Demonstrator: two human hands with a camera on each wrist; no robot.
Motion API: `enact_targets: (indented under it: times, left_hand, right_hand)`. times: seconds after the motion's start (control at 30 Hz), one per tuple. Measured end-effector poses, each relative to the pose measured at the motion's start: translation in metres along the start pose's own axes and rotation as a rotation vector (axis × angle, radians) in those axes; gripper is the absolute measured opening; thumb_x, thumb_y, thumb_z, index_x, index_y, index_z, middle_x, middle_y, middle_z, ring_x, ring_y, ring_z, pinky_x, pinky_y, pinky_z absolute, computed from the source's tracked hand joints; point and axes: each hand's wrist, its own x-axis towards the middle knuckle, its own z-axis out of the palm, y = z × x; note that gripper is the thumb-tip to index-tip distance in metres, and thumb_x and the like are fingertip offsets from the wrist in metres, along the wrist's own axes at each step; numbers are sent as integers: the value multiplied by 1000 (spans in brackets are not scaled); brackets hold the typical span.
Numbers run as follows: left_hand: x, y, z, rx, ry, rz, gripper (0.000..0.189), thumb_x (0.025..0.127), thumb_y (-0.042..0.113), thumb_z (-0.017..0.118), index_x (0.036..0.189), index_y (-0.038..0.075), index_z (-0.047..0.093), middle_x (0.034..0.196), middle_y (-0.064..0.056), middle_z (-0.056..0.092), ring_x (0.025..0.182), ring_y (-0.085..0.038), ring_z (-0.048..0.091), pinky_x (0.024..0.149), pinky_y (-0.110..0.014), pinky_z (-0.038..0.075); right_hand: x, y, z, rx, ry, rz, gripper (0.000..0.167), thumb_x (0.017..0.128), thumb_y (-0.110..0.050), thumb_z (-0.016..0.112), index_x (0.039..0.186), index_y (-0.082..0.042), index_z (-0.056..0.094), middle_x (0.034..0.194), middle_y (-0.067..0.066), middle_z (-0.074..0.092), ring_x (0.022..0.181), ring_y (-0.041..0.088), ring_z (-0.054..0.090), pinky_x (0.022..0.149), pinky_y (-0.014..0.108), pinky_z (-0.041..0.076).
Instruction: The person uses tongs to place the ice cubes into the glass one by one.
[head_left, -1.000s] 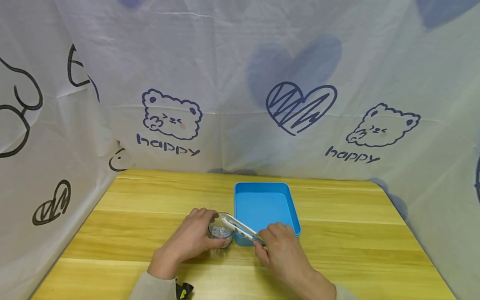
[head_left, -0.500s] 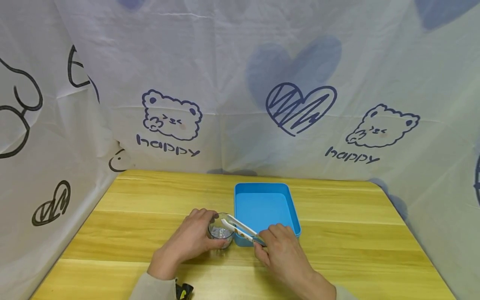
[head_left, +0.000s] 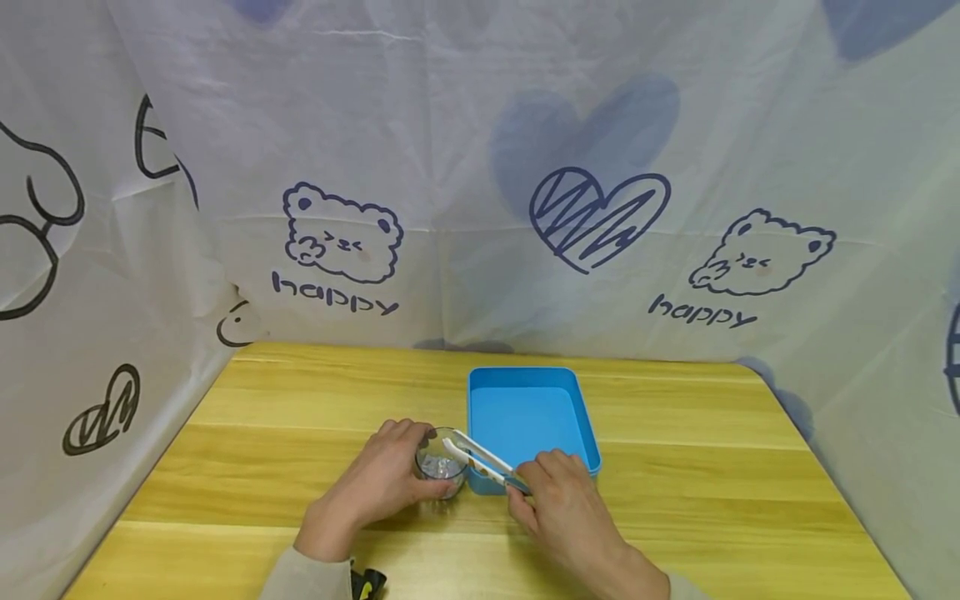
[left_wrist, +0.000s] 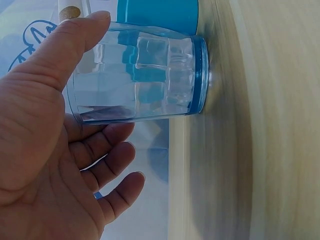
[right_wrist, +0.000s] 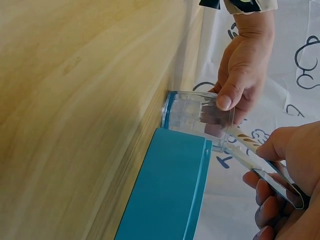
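A clear glass [head_left: 422, 458] stands on the table, holding several clear ice-like cubes [left_wrist: 152, 52] in its lower part. My left hand [head_left: 378, 471] grips it from the left, thumb at the near side by the rim and fingers around the far side. Pinched in my right hand [head_left: 566, 504] are small tongs [head_left: 487, 455] with white arms, a metal bend and a brown leaf pattern. Their tips are spread and reach over the rim into the glass's mouth, above the cubes. Nothing shows between the tips.
Just right of the glass is a shallow blue box [head_left: 525, 417], open at the top, with its near left corner beneath the tongs. The wood-patterned table [head_left: 712, 450] ends at a printed white cloth [head_left: 465, 275] behind and at both sides.
The tips of the tongs have spread a little wider apart at the glass's mouth. Both hands, the glass and the blue box stay in place.
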Motion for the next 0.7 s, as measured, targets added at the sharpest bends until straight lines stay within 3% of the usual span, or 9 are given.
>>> enact_targets:
  times: [0.13,0.3,0.53,0.7]
  left_hand:
    - [-1,0,0,-1,-2,-3,80,76,53,92,136,7,65,122,-5,69,111,-22,56,102,-48,50]
    - [0,1,0,-3,-10,-21,81,77,54,92,137,7,65,126,-5,68,115,-24,56,105,-48,49]
    - [0,3,-1,-20,-15,-45,81,76,53,92,137,7,65,129,-7,67,119,-25,56,109,-49,48]
    - [0,3,-1,-21,-18,-43,81,77,53,92,138,8,64,131,-7,67,120,-26,56,111,-50,47]
  right_hand:
    - [1,0,-3,2,-37,33,19,84,-20,85,83,-15,66,75,-8,56,70,10,49,64,25,39]
    - [7,14,-13,26,-39,145,14,89,-17,82,91,-9,71,76,-6,57,71,10,50,65,27,42]
    - [11,60,-25,-17,13,340,16,93,-12,77,94,3,72,72,4,56,67,18,48,64,36,43]
    - [2,99,-28,-72,-15,528,20,95,-13,71,83,3,66,69,9,53,64,26,48,61,42,43]
